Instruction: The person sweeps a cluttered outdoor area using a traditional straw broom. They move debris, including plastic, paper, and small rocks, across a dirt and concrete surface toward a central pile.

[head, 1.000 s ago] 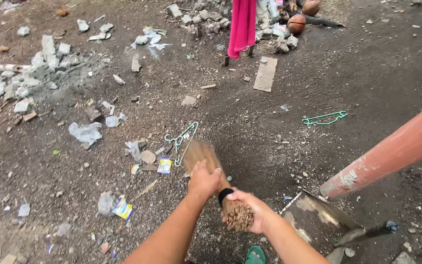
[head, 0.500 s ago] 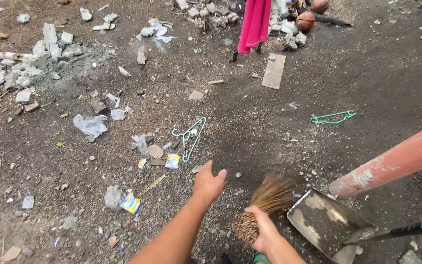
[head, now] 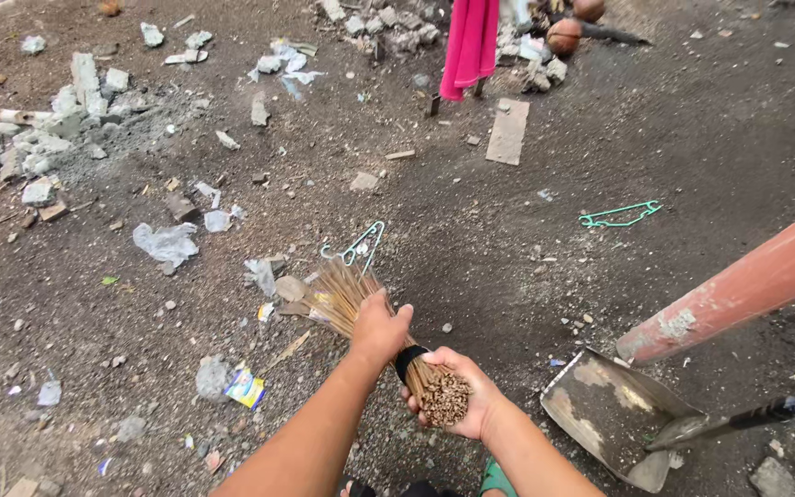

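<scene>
A short stick broom point(head: 338, 293) of brown bristles bound by a black band reaches forward and left over the dirt. My right hand point(head: 467, 394) grips the cut butt end of the bundle. My left hand point(head: 378, 329) is wrapped over the bristles just ahead of the black band. The fanned tips rest among litter beside a pale green wire hanger point(head: 357, 247). A metal dustpan point(head: 611, 412) with a dark handle lies on the ground to the right of my hands.
Scraps of plastic and paper point(head: 167, 241) dot the dirt. Broken concrete rubble point(head: 43, 138) sits at far left. A reddish pole point(head: 738, 285) slants in from the right. A green hanger point(head: 620, 215), a flat board point(head: 508, 131) and a pink cloth point(head: 469, 44) lie farther off.
The broom had swung right toward the dustpan with my left hand off it; now it points forward-left again and my left hand grips the bristles.
</scene>
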